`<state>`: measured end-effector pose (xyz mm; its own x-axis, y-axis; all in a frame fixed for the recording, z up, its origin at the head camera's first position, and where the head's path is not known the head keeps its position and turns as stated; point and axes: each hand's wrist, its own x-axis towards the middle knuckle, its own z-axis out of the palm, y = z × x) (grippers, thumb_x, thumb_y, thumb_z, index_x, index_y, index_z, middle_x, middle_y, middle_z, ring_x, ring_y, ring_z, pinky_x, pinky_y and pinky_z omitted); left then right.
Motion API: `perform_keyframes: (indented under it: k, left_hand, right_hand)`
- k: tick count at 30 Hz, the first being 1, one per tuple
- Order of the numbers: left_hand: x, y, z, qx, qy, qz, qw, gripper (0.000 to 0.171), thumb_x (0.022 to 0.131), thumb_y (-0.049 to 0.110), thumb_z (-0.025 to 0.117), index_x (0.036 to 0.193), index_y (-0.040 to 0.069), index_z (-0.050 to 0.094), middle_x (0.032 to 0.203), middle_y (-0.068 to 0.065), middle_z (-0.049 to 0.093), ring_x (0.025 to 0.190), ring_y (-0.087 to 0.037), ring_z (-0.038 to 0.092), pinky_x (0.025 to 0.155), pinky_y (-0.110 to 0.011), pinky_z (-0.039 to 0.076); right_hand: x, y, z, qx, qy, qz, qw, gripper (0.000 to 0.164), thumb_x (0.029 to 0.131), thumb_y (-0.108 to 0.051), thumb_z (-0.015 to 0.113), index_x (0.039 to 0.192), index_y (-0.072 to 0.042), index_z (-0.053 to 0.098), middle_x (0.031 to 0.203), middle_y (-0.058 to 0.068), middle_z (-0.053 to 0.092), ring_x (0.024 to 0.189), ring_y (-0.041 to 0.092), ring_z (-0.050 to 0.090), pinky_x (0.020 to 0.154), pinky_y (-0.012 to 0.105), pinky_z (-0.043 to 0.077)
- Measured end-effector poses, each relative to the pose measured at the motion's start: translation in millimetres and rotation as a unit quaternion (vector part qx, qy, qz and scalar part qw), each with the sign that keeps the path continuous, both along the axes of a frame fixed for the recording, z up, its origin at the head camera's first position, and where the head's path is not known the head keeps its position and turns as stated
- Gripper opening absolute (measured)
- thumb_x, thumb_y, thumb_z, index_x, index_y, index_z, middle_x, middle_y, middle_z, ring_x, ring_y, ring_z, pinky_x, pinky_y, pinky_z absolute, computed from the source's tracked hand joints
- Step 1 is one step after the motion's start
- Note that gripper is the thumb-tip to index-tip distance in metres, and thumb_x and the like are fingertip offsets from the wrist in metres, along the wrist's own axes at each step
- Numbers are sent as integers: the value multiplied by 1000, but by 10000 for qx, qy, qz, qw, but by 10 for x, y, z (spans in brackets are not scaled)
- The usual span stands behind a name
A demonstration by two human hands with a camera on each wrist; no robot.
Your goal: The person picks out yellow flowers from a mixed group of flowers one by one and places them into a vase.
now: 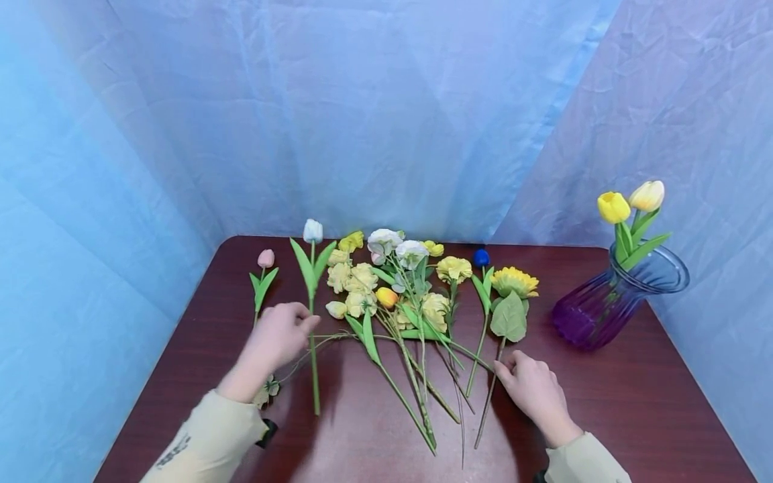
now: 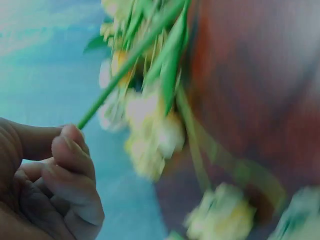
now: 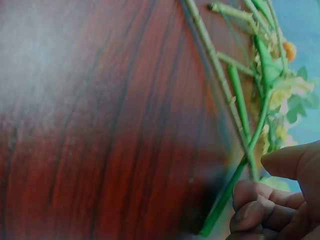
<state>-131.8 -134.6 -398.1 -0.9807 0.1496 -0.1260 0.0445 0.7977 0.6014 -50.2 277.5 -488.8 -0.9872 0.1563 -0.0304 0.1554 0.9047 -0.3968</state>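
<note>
My left hand (image 1: 284,332) pinches the green stem of a white tulip (image 1: 313,231), which stands roughly upright, bloom away from me. In the left wrist view its stem (image 2: 117,77) runs up from the thumb and fingertips. My right hand (image 1: 534,389) is at the brown stem of a yellow sunflower (image 1: 514,282). In the right wrist view, thumb and curled fingers are around this stem (image 3: 220,75), which passes behind the fingers. A green stem (image 3: 222,197) crosses it close to the fingertips. A blue tulip (image 1: 481,258) lies just left of the sunflower.
A purple-blue glass vase (image 1: 594,305) holding two yellow tulips leans at the right. Yellow and white flowers (image 1: 386,241) with crossing stems heap mid-table, among them an orange tulip (image 1: 386,297). A pink tulip (image 1: 266,258) lies far left. Blue cloth (image 1: 374,121) hangs behind the table.
</note>
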Motion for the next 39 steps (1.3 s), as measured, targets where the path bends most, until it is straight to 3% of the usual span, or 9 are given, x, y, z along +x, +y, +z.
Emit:
perform_keyframes:
  k: [4, 8, 11, 18, 25, 31, 34, 39]
  left_hand:
    - [-89, -308, 174, -1036, 209, 130, 9943, 23, 104, 26, 58, 103, 7, 71, 85, -10, 68, 71, -30, 63, 60, -46, 48]
    - [-194, -599, 192, -1606, 254, 274, 9863, 27, 104, 25, 54, 85, 10, 65, 82, -16, 65, 75, -41, 66, 55, -51, 46]
    - [-243, -788, 110, -1819, 324, 305, 9823, 28, 102, 19, 56, 77, 8, 61, 78, -18, 63, 71, -44, 64, 52, -54, 47]
    - [-286, -1018, -168, -1986, 127, 412, 9791, 21, 99, 12, 60, 81, 2, 63, 73, -18, 63, 63, -39, 63, 50, -54, 47]
    - [-322, -1120, -448, -2158, -150, 368, 9756, 16, 99, 9, 61, 86, 0, 67, 76, -18, 66, 67, -39, 64, 53, -55, 49]
    - [-289, -1140, -590, -2220, -209, 389, 9741, 10, 97, 6, 58, 90, 0, 63, 81, -20, 66, 69, -40, 65, 55, -57, 49]
    - [-255, -1054, -596, -2168, 106, 393, 9754, 15, 99, 12, 58, 99, -1, 64, 87, -22, 67, 74, -46, 66, 58, -60, 50]
    - [-105, -712, -538, -1815, 1256, 8, 9753, 18, 97, 16, 63, 104, 2, 70, 93, -16, 68, 85, -43, 67, 60, -62, 52]
  right_hand:
    - [-67, 57, -52, -111, -140, -102, 9998, 25, 95, -30, 71, 80, -11, 63, 73, 4, 67, 68, 30, 64, 63, 51, 49]
    - [-152, 101, -57, -244, -237, -289, 9990, 22, 95, -30, 68, 85, -11, 65, 82, 10, 70, 76, 36, 66, 65, 53, 50]
    - [-230, 141, -49, -343, -342, -396, 9980, 24, 96, -32, 66, 87, -9, 66, 85, 12, 70, 78, 37, 66, 66, 53, 50]
    - [-380, 219, -56, -817, -357, -464, 9949, 24, 98, -25, 61, 83, -8, 68, 53, -3, 60, 56, 15, 56, 64, 37, 45]
    - [-393, 204, 69, -1632, -198, -711, 9838, 20, 97, -17, 58, 91, -1, 68, 60, 7, 66, 47, 15, 55, 51, 29, 43]
    - [-414, 191, 267, -1639, 128, -460, 9853, 20, 98, -18, 61, 97, 1, 68, 63, 7, 69, 50, 18, 61, 52, 27, 45]
    - [-427, 192, 381, -1367, 392, -245, 9895, 20, 99, -18, 62, 97, 0, 69, 64, 6, 69, 52, 17, 62, 55, 26, 44]
    - [-448, 193, 574, -690, 1011, 175, 9923, 16, 99, -15, 65, 96, 0, 70, 62, 0, 67, 49, 10, 56, 60, 31, 46]
